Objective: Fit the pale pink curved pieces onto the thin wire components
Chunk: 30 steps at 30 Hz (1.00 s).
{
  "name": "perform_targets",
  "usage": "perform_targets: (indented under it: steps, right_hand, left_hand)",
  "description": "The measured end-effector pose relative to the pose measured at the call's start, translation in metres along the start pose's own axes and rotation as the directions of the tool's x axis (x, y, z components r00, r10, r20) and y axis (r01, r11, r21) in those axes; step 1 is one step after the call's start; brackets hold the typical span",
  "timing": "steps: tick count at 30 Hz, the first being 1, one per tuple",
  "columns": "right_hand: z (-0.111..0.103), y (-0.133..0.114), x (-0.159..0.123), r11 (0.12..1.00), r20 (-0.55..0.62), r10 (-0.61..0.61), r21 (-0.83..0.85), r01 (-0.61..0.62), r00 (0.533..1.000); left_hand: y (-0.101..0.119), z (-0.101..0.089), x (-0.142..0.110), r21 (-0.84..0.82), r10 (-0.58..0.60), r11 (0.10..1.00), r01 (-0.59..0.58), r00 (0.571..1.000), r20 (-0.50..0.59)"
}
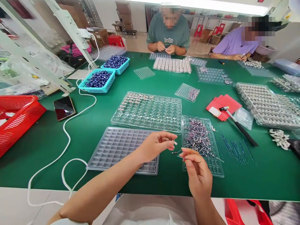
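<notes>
My left hand (156, 146) is closed in a pinch, its fingertips at a tiny pale piece that I cannot make out. Just below and to the right, my right hand (199, 172) pinches a thin pin-like piece (182, 157) between thumb and finger. A small dark-ended part (175, 152) shows between the two hands; what bears it is unclear. Behind my right hand, a clear tray (217, 170) carries a heap of small beaded, pin-like parts (198, 134). Under my left forearm lies a clear tray of square compartments (117, 147).
Farther back sits a clear tray with round pits (152, 114), some filled at its left. To the right are a hammer (243, 129), red packets (225, 106) and blue thin rods (234, 150). Left are blue baskets of beads (103, 89), a phone (64, 107) and a white cable (67, 134). Two people work opposite.
</notes>
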State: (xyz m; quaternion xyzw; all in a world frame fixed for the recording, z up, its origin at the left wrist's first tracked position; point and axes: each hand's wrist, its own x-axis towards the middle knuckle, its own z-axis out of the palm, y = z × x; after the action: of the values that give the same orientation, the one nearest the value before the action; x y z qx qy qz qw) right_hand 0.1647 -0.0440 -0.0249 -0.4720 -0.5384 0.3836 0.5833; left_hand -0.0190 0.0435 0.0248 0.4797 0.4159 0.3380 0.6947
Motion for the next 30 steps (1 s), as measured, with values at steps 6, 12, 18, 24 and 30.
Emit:
perform_targets:
  steps: [6, 12, 18, 24, 30]
  right_hand:
    - [-0.002, -0.003, -0.004, 0.998, 0.138, -0.064, 0.005, 0.064, 0.988]
    - [-0.009, -0.003, 0.0, 0.999, 0.101, -0.028, -0.022, 0.031, 0.994]
    - [-0.003, -0.001, 0.006, 0.989, -0.052, -0.063, -0.14, 0.055, 0.997]
    - [0.002, 0.008, 0.003, 0.978, -0.032, -0.065, -0.198, 0.057, 0.997]
    - [-0.001, 0.013, -0.001, 0.966, -0.068, -0.049, -0.256, 0.029, 0.996]
  left_hand:
    - [-0.022, 0.017, -0.016, -0.352, -0.095, 0.93, 0.107, 0.994, 0.05]
    - [-0.025, 0.016, -0.011, -0.468, -0.193, 0.866, 0.176, 0.981, 0.011]
    - [-0.031, 0.013, -0.013, -0.436, -0.196, 0.88, 0.188, 0.98, 0.027]
    - [-0.038, 0.011, -0.013, -0.426, -0.148, 0.894, 0.136, 0.989, 0.004]
    - [-0.043, 0.011, -0.012, -0.446, -0.155, 0.884, 0.141, 0.988, 0.006]
